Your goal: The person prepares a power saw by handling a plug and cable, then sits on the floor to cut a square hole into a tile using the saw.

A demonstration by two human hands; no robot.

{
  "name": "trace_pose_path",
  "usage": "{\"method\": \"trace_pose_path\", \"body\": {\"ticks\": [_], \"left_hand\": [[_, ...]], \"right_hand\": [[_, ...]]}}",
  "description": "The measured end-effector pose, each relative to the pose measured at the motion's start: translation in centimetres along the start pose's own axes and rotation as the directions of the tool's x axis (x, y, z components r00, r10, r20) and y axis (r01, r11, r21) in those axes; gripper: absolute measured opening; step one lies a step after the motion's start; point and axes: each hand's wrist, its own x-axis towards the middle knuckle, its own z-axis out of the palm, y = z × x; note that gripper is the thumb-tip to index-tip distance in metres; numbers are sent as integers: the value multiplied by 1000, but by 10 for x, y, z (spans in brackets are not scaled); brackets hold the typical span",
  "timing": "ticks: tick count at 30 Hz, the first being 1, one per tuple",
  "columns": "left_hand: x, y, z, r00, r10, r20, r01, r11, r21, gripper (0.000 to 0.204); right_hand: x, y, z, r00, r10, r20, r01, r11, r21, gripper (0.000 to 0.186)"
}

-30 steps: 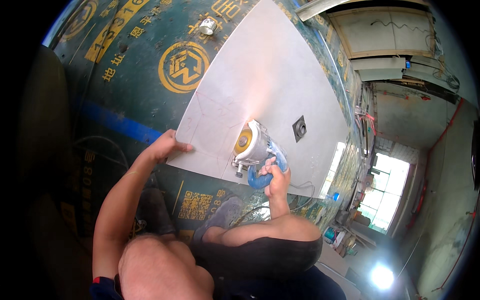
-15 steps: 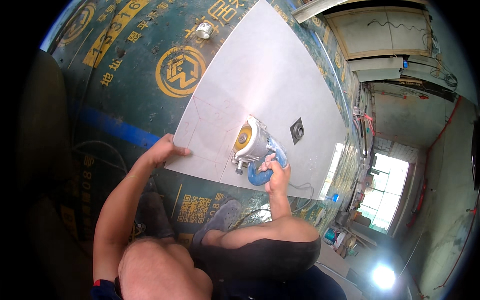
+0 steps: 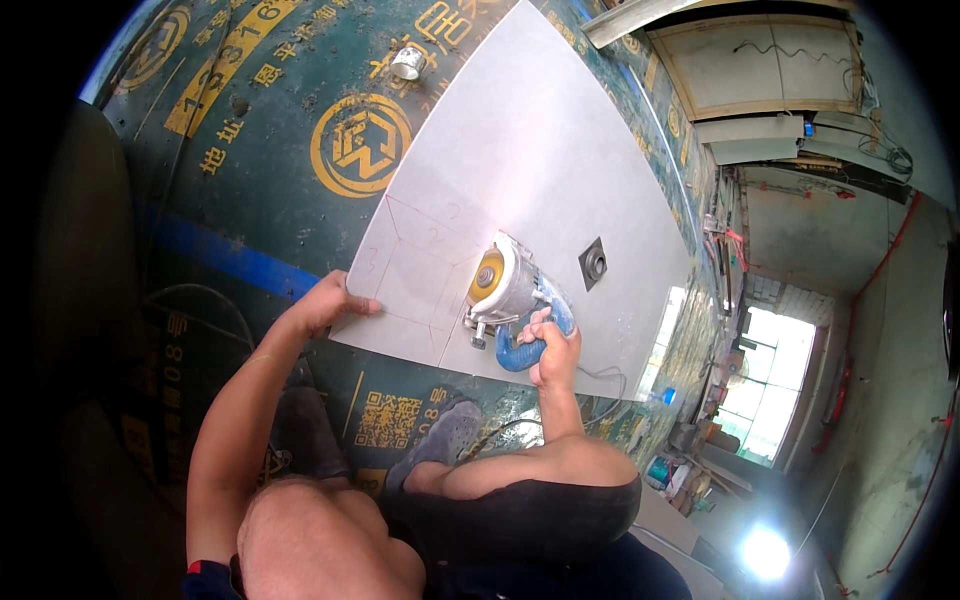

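Observation:
A large pale grey tile (image 3: 520, 130) lies in front of me, with thin reddish lines and marks drawn on its left part. My left hand (image 3: 335, 302) grips the tile's near left corner, thumb on top and fingers beneath the edge. My right hand (image 3: 550, 347) is wrapped round the blue handle of a tile cutter (image 3: 518, 285), a hand-held circular saw with a yellow disc and a silver guard. The saw rests on the tile beside the drawn lines. A dark square drain cover (image 3: 594, 263) lies on the tile to the saw's right.
Green printed protective sheeting (image 3: 270, 130) covers the floor, with a blue tape strip (image 3: 235, 260) at left. A small white cup-like container (image 3: 407, 62) stands beyond the tile's left edge. A cable (image 3: 603, 375) trails from the saw. A bright lamp (image 3: 766, 552) shines at lower right.
Almost nothing differs. Both hands, the saw and the tile keep their places; only a very slight shift of the picture shows.

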Motion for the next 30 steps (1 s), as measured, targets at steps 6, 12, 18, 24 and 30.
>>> {"method": "trace_pose_path", "body": {"ticks": [6,12,18,24,30], "left_hand": [[2,-3,-2,1000,6,4,-6,1000,-29,40],[1,-2,-2,1000,-7,-13,7,1000,30,41],[-7,4,1,998,-70,0,70,997,-19,41],[-27,47,-9,989,-129,-65,142,950,278,46],[-76,137,2,942,28,-334,284,461,841,41]], "right_hand": [[-15,-23,-5,999,39,-8,-39,997,73,23],[-23,-121,-13,1000,-13,17,14,999,-42,27],[25,-222,-25,976,84,199,-39,975,-218,34],[92,-269,26,894,127,431,41,932,-360,32],[142,-241,83,687,-32,726,395,855,-336,30]]}}
